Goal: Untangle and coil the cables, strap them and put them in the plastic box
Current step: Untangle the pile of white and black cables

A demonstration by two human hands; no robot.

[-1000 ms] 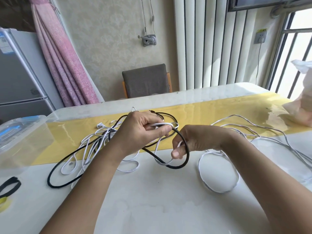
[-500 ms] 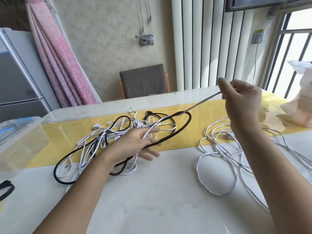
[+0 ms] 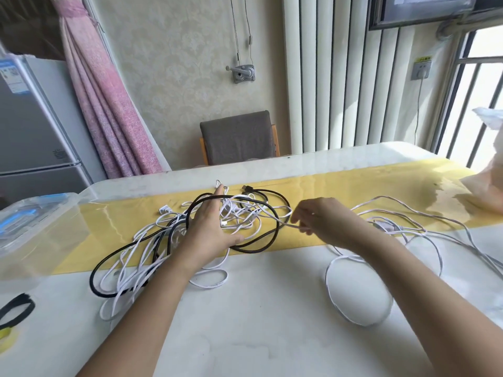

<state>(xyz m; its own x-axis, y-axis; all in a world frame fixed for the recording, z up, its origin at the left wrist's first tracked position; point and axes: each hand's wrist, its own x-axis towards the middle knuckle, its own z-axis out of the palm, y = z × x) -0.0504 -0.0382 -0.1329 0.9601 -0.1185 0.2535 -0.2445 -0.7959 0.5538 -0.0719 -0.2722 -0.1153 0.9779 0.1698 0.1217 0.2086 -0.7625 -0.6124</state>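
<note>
Surface: white marble table (image 3: pixel 258 336)
Room: grey padded chair (image 3: pixel 239 137)
My left hand (image 3: pixel 209 227): flat on tangled black-and-white cables (image 3: pixel 277 229)
My right hand (image 3: pixel 324 221): pinching thin white cable (image 3: pixel 284 224)

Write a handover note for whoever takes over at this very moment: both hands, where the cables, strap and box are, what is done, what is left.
Left hand: open, flat on the tangle of black cable and white ones.
Right hand: pinches a white cable leading out of the tangle.
Loose white loops lie on the table to the right.
Plastic box at far left; black strap nearer you.
Done: partly untangled. Left: finish untangling, coil, strap, box everything.
</note>
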